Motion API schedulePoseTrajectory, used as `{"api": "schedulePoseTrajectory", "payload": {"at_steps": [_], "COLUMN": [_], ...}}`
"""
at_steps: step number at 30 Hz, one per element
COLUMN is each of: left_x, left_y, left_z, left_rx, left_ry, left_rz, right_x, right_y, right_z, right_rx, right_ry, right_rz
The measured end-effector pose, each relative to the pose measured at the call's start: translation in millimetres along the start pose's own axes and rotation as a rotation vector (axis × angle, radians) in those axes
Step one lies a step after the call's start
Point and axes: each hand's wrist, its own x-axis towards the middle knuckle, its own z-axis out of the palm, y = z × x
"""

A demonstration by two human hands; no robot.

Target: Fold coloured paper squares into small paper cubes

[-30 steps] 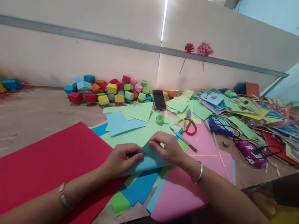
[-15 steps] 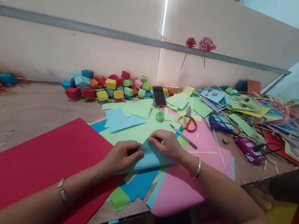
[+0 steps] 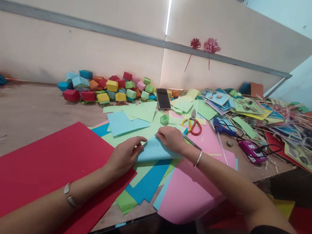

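Observation:
A light blue sheet of paper (image 3: 155,153) lies folded over in front of me, on a layer of green and blue sheets. My left hand (image 3: 125,155) grips its left edge between curled fingers and thumb. Along the far edge, my right hand (image 3: 172,138) is closed on the sheet, its fingertips bent down at the fold. Just behind the right hand, a craft knife (image 3: 192,141) is partly covered by hand and wrist. The left forearm crosses a large red sheet (image 3: 54,157). Beyond the hands sits a small green paper piece (image 3: 164,119).
Red-and-yellow-handled pliers (image 3: 192,124) and a phone (image 3: 163,99) lie further back. Paper blocks (image 3: 111,85) are heaped along the wall. Right of me are pink paper (image 3: 191,197), a blue glue gun (image 3: 224,127), a purple power strip (image 3: 252,151) and piled sticks and cards.
Both hands have shifted slightly away from me with the blue sheet. My right hand has come down over the fold and now covers part of the craft knife. The view has turned slightly right.

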Motion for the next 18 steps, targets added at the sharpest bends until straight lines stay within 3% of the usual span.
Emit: {"api": "schedulePoseTrajectory", "payload": {"at_steps": [4, 9, 13, 18], "left_x": [6, 11, 10, 6], "left_y": [-5, -16, -21, -17], "left_z": [-5.4, -5.4, -2.5, -1.4], "left_rx": [-0.064, -0.064, 0.054, 0.340], "left_ry": [0.034, 0.018, -0.032, -0.136], "left_rz": [-0.081, -0.084, -0.032, -0.012], "right_x": [18, 28, 27, 28], "right_y": [0, 8, 12, 12], "right_z": [3, 30, 44, 42], "right_rx": [-0.089, -0.150, -0.201, -0.155], "right_ry": [0.005, 0.030, 0.058, 0.060], "right_rz": [-0.025, -0.077, -0.139, -0.139]}}
